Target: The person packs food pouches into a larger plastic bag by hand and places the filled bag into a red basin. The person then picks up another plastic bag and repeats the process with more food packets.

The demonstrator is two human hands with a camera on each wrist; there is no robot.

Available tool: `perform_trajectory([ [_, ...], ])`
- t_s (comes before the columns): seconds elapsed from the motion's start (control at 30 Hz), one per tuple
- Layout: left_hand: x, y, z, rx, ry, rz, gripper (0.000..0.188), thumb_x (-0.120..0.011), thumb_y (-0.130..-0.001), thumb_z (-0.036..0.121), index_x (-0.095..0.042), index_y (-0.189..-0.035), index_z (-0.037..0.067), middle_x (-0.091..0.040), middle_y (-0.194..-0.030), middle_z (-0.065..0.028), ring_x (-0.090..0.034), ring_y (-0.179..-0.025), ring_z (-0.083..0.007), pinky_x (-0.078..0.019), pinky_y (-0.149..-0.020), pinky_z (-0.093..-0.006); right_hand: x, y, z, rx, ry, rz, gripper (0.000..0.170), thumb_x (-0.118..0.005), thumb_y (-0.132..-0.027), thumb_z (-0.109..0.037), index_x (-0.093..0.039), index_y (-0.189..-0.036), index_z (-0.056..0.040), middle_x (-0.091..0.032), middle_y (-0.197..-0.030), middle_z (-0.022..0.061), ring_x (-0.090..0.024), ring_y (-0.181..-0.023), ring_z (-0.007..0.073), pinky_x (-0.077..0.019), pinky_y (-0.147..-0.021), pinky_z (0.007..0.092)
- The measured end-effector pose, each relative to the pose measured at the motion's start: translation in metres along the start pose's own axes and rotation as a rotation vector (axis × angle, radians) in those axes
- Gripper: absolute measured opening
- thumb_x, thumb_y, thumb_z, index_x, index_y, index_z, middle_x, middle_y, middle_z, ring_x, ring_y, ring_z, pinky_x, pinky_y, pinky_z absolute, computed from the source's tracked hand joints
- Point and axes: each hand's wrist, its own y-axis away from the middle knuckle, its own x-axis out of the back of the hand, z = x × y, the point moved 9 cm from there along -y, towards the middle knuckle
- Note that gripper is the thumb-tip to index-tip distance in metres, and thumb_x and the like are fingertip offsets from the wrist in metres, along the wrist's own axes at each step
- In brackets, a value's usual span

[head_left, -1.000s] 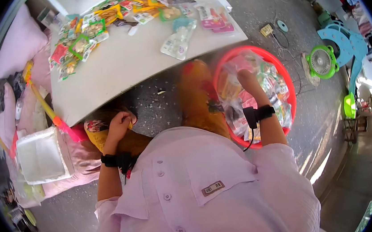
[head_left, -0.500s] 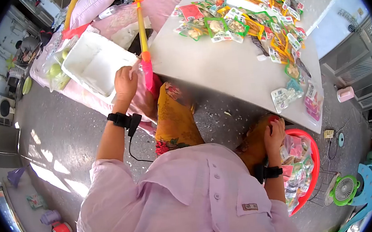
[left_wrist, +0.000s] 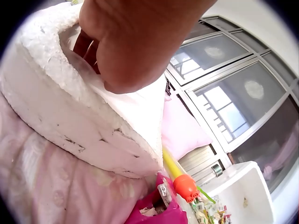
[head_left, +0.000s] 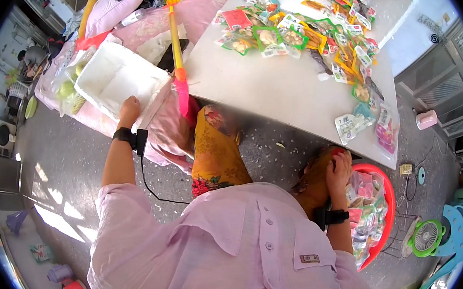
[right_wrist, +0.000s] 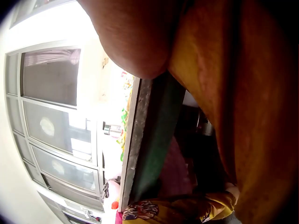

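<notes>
My left hand (head_left: 129,111) reaches over the near wall of a white foam box (head_left: 94,74) on the pink-covered bed. In the left wrist view the fingers (left_wrist: 88,46) dip inside, past the box's rough, chipped rim; their tips are hidden, and I cannot tell whether they hold anything. My right hand (head_left: 339,172) rests with fingers extended on the knee of the yellow-brown patterned trousers (head_left: 315,178). Beside that knee stands a red tub (head_left: 389,207) filled with small sealed snack packets (head_left: 367,215).
A white table (head_left: 259,83) bears many colourful food packets (head_left: 293,35) and a foam tray (head_left: 390,1) at its far end. A yellow-handled tool with a pink end (head_left: 180,66) leans between bed and table. Green fruit (head_left: 67,88) in a bag lies left of the box.
My right hand has come out of the red tub onto the knee. The left hand has left the other knee, reached the box's right corner, then shifted left over its near wall. The view has turned left.
</notes>
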Motion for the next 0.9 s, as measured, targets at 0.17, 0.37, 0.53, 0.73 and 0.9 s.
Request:
perform_trajectory([
  [0.17, 0.006, -0.006, -0.006, -0.067, 0.043, 0.113, 0.026, -0.037, -0.079, 0.021, -0.054, -0.081, 0.002, -0.055, -0.085, -0.0220, -0.050, -0.082, -0.0392, -0.0400, -0.072, -0.0443, 0.000, 0.000, 0.000, 0.024, -0.019, 0.015, 0.018, -0.057, -0.063, -0.008, -0.053, -0.081, -0.0039, -0.054, -0.092, 0.0128, -0.047, -0.095, 0.0328, -0.0350, -0.085, 0.0433],
  [0.37, 0.052, 0.017, 0.060, -0.139, 0.325, 0.126, 0.024, -0.042, -0.079, 0.022, -0.053, -0.081, 0.000, -0.054, -0.074, -0.0188, -0.052, -0.071, -0.0326, -0.0409, -0.065, -0.0373, 0.002, -0.003, 0.010, -0.065, -0.225, -0.009, 0.016, -0.055, -0.067, -0.004, -0.052, -0.082, -0.0022, -0.054, -0.092, 0.0141, -0.047, -0.094, 0.0336, -0.0347, -0.086, 0.0421],
  [0.53, 0.068, 0.063, 0.162, -0.184, 0.977, -0.229, 0.016, -0.045, -0.081, 0.016, -0.053, -0.080, 0.003, -0.050, -0.065, -0.0008, -0.044, -0.060, -0.0083, -0.0373, -0.056, -0.0210, 0.015, -0.030, -0.013, -0.148, -0.398, -0.099, 0.016, -0.054, -0.072, -0.004, -0.052, -0.088, -0.0003, -0.054, -0.091, 0.0145, -0.050, -0.088, 0.0295, -0.0387, -0.081, 0.0365],
  [0.73, 0.062, 0.149, 0.285, -0.185, 1.578, -0.872, 0.019, -0.045, -0.081, 0.015, -0.051, -0.093, 0.001, -0.055, -0.087, -0.0064, -0.053, -0.079, -0.0124, -0.0440, -0.069, -0.0253, -0.034, -0.043, -0.058, -0.471, -1.107, -0.408, 0.026, -0.057, -0.076, -0.010, -0.049, -0.098, 0.0009, -0.055, -0.094, 0.0053, -0.050, -0.087, 0.0108, -0.0417, -0.072, 0.0236],
  [0.9, 0.045, 0.193, 0.341, -0.233, 1.831, -1.286, 0.040, -0.051, -0.078, 0.017, -0.039, -0.110, -0.004, -0.050, -0.105, -0.0193, -0.052, -0.094, -0.0301, -0.0412, -0.083, -0.0450, -0.069, -0.042, -0.118, -0.659, -2.079, -0.794, 0.039, -0.058, -0.077, -0.022, -0.044, -0.109, -0.0025, -0.053, -0.097, 0.0043, -0.052, -0.086, 0.0133, -0.0422, -0.074, 0.0256],
])
